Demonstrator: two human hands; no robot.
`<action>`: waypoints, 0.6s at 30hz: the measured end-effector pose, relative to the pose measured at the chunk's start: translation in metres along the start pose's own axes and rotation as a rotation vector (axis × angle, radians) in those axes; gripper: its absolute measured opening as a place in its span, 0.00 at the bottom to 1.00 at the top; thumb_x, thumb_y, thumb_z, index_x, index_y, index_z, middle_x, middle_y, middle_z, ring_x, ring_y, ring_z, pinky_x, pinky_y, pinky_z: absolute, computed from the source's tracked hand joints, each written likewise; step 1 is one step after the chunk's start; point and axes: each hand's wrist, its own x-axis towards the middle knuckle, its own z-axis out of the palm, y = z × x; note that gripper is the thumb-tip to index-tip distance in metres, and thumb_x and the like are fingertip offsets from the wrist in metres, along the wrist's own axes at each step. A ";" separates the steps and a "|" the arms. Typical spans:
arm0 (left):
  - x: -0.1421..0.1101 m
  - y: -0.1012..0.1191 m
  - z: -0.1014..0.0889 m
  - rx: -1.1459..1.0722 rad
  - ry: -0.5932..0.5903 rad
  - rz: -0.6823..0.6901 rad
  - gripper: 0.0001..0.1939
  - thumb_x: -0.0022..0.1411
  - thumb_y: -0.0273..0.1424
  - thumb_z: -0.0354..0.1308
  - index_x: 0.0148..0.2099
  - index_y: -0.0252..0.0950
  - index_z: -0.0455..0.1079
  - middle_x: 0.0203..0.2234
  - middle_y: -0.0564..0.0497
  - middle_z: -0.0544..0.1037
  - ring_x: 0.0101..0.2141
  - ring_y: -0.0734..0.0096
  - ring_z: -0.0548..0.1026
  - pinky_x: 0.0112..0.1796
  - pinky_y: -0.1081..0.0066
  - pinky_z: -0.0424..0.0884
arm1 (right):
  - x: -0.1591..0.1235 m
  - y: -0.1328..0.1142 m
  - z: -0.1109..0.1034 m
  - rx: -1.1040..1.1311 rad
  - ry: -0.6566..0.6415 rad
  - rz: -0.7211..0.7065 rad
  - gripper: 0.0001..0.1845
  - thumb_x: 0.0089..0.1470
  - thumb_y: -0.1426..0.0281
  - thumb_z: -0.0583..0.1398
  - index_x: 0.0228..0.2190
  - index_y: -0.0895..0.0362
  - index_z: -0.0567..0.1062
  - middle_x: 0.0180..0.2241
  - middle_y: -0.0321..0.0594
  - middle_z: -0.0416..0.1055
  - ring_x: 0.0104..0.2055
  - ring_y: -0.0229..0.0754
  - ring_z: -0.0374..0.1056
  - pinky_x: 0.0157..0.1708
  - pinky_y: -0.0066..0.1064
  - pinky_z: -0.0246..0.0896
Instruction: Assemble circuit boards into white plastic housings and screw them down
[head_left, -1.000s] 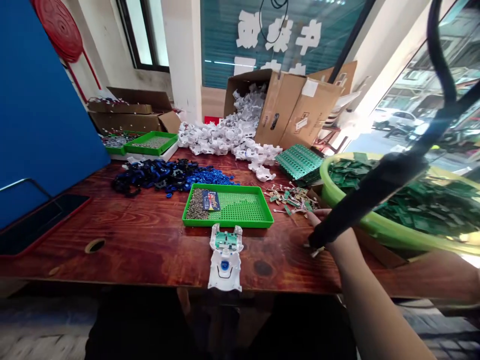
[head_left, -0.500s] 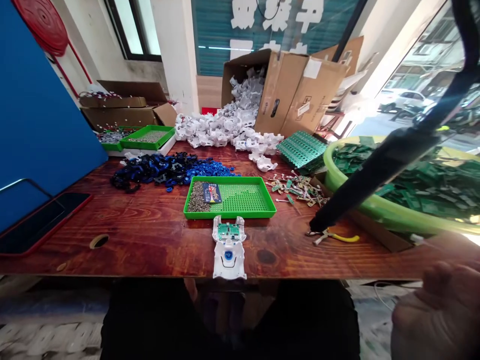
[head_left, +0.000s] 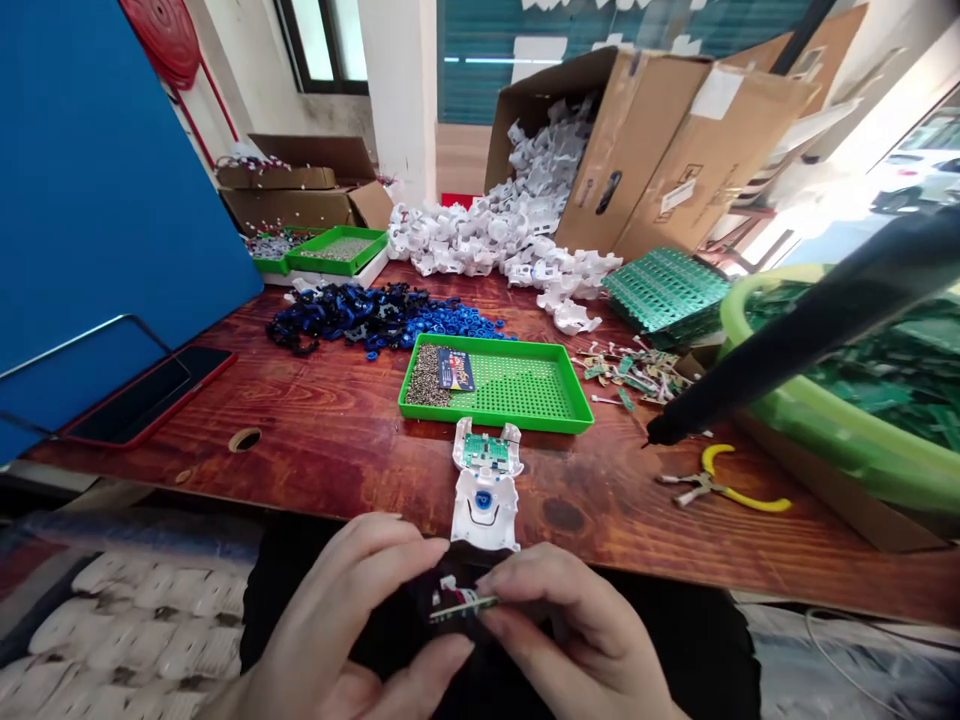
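A small circuit board (head_left: 454, 609) with a white connector and thin wires is pinched between the thumb and fingertips of my right hand (head_left: 574, 625), over my lap at the table's front edge. To its left, my left hand (head_left: 352, 600) curves round with thumb and fingers apart, close to the board's free end and holding nothing. Just beyond both hands lies an opened white plastic shell (head_left: 465, 525), its nearer half carrying a round blue piece (head_left: 484, 499). The farther half holds a green circuit board (head_left: 487, 451).
Behind the shell sits a green tray (head_left: 499, 419) with screws and a card. Blue and black parts (head_left: 352, 315), white shells (head_left: 465, 240) and small wired boards (head_left: 637, 370) lie in piles. Yellow-handled pliers (head_left: 724, 485) are right, under a black arm (head_left: 810, 320); a phone (head_left: 150, 395) lies left.
Both hands have come in over the lap, the right from the lower right edge, now with the small circuit board. The view has turned, so the table contents sit differently in frame.
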 end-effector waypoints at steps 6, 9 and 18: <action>-0.006 -0.009 -0.007 -0.094 -0.075 0.065 0.13 0.60 0.23 0.59 0.47 0.36 0.66 0.34 0.50 0.76 0.40 0.70 0.73 0.42 0.71 0.72 | -0.003 0.001 0.012 -0.030 -0.027 0.004 0.15 0.50 0.81 0.61 0.38 0.53 0.72 0.29 0.35 0.75 0.28 0.33 0.72 0.28 0.20 0.69; -0.007 -0.012 -0.011 -0.107 -0.132 0.105 0.15 0.59 0.20 0.58 0.48 0.35 0.66 0.33 0.50 0.77 0.37 0.71 0.74 0.42 0.69 0.71 | -0.004 0.000 0.012 -0.029 -0.039 0.027 0.14 0.50 0.80 0.61 0.38 0.53 0.73 0.27 0.35 0.75 0.26 0.33 0.71 0.26 0.20 0.68; -0.014 -0.023 -0.017 -0.043 -0.185 0.157 0.19 0.58 0.17 0.57 0.51 0.32 0.67 0.33 0.47 0.77 0.34 0.70 0.73 0.36 0.68 0.70 | -0.003 0.001 0.009 0.041 -0.069 0.043 0.16 0.49 0.82 0.62 0.38 0.52 0.75 0.29 0.36 0.77 0.28 0.35 0.73 0.28 0.21 0.69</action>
